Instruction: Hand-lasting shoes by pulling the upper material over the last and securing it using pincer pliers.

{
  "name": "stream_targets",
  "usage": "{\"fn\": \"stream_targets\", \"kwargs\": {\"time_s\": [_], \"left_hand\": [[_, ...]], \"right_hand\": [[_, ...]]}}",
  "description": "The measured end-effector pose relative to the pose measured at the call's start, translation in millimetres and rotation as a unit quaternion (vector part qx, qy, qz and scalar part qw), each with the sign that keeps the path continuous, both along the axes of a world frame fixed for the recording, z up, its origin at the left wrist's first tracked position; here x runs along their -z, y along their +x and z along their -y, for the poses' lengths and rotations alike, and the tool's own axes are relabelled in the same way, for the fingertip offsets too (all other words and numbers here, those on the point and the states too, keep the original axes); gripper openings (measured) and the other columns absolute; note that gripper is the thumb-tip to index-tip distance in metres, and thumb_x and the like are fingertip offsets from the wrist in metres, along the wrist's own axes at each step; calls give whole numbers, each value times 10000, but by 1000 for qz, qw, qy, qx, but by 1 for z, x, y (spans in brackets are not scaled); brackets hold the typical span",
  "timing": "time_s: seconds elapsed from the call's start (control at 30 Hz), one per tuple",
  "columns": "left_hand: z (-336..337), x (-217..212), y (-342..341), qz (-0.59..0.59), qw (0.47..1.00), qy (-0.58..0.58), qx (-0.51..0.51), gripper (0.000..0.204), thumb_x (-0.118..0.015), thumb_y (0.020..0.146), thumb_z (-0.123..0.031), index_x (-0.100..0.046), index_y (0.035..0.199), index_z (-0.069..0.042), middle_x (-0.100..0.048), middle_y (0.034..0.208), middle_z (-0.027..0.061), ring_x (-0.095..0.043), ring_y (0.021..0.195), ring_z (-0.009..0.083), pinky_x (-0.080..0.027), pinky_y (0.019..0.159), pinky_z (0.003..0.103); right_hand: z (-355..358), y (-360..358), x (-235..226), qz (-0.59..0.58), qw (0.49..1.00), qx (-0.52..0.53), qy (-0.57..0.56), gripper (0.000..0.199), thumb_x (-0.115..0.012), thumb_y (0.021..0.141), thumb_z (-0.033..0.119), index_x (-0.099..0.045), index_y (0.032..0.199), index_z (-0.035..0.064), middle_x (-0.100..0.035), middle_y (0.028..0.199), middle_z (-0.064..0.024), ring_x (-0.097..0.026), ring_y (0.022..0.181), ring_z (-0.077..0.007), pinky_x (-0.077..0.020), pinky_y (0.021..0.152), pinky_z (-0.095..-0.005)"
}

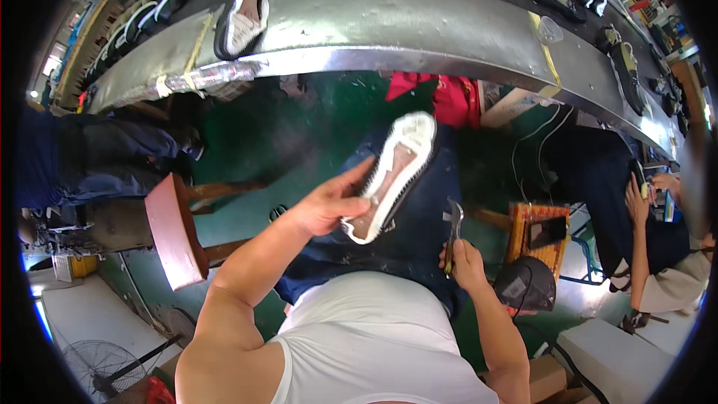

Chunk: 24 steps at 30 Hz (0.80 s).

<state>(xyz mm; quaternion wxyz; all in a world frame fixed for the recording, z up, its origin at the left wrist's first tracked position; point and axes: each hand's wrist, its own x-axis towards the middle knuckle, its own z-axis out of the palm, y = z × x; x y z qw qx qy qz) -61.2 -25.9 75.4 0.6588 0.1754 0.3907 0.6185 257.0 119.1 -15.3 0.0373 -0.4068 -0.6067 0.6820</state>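
Note:
My left hand grips an unsoled shoe by its heel end, thumb on the bottom. The shoe is tilted with its underside up, showing a brownish insole inside a gathered white rim and a dark side. To its right, my right hand is closed round lasting pliers, whose curved metal head points away from me and stands apart from the shoe. Part of the pliers' handle is hidden in my fingers. A similar unsoled shoe lies bottom up on the metal bench edge ahead.
A metal-edged bench with a dark belt curves across the front, carrying several shoes. A brown stool stands left. At right are a woven-topped stool with a phone and a dark cap. Co-workers sit on both sides.

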Motion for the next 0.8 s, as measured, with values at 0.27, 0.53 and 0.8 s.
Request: {"fn": "stream_targets", "kwargs": {"time_s": [0.27, 0.53, 0.8], "left_hand": [[-145, -131, -159, -141, 983, 1, -119, 691, -635, 891, -116, -306, 1491, -15, -607, 1234, 128, -657, 1004, 236, -546, 865, 389], [-310, -128, -312, -791, 565, -193, -133, 819, -683, 762, -134, -309, 1474, 27, -586, 1256, 177, -615, 1116, 302, -487, 912, 447], [-319, -62, -354, -987, 156, 9, 33, 447, -624, 888, -200, -524, 1303, -66, -602, 1243, 156, -559, 1180, 312, -422, 996, 432]], "right_hand": [[-19, -14, 10, 19, 994, -9, -106, 462, -365, 1054, 353, -589, 1017, -49, -662, 812, -107, -653, 661, -169, -527, 622, -299], [-41, -30, -13, 32, 972, 14, -233, 457, -358, 1058, 356, -563, 1069, -53, -663, 862, -132, -664, 684, -203, -515, 592, -301], [-55, -36, -11, 49, 955, -6, -292, 495, -341, 1053, 408, -582, 1053, -24, -686, 897, -133, -687, 717, -186, -423, 465, -245]]}}
